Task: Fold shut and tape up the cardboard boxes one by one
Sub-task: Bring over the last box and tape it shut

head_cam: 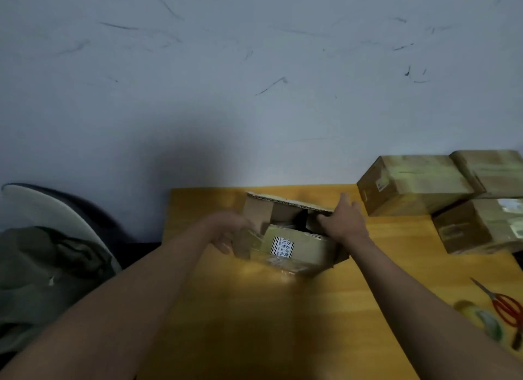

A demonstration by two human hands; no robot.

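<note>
Head view: both hands hold the open cardboard box, contents unclear.

Two bare forearms in view, entering from the lower frame edge. No sleeves visible anywhere along them. No watch, bracelet or strap at either wrist. Left hand and right hand: no gloves, no rings discernible. Fingers blurred; nail detail cannot be read. No markings visible.

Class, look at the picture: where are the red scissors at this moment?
In the head view, the scissors lie on the table near its right edge, beside the roll of tape and nearer the person than the stacked boxes.
</note>
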